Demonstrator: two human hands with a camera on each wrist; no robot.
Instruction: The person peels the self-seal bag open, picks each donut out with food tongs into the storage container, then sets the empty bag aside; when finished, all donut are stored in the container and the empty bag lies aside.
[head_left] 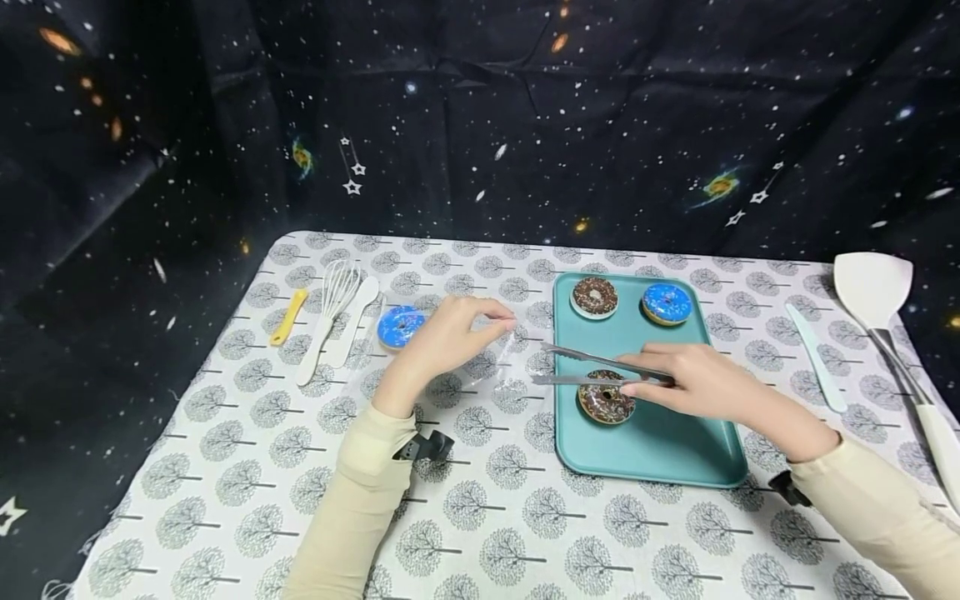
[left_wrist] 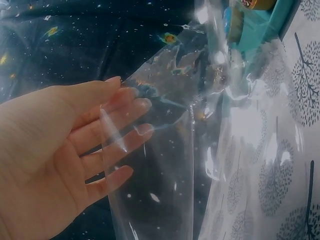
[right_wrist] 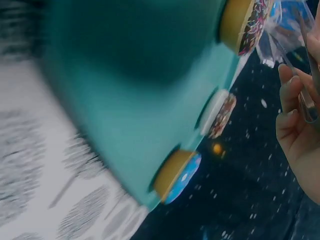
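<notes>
My left hand (head_left: 450, 333) pinches the edge of a clear plastic bag (left_wrist: 155, 170) between thumb and forefinger, the other fingers spread behind the film. A blue-iced doughnut (head_left: 401, 326) lies just left of this hand, overlapped by clear film in the right wrist view. My right hand (head_left: 693, 379) holds metal tongs (head_left: 585, 356), their arms apart, nothing between the tips, which point at the bag. Below the tongs, a chocolate doughnut with sprinkles (head_left: 606, 408) sits on a teal tray (head_left: 675, 454). Farther back on it are another chocolate doughnut (head_left: 595, 297) and a blue-iced doughnut (head_left: 667, 303).
Left of the bag lie a whisk (head_left: 337, 292), a white flat utensil (head_left: 352, 321) and a small yellow utensil (head_left: 288, 317). Beyond the tray on the right are a pale green knife (head_left: 817, 358) and a long-handled white turner (head_left: 873, 287). A dark star-print cloth (head_left: 480, 125) hangs behind the table.
</notes>
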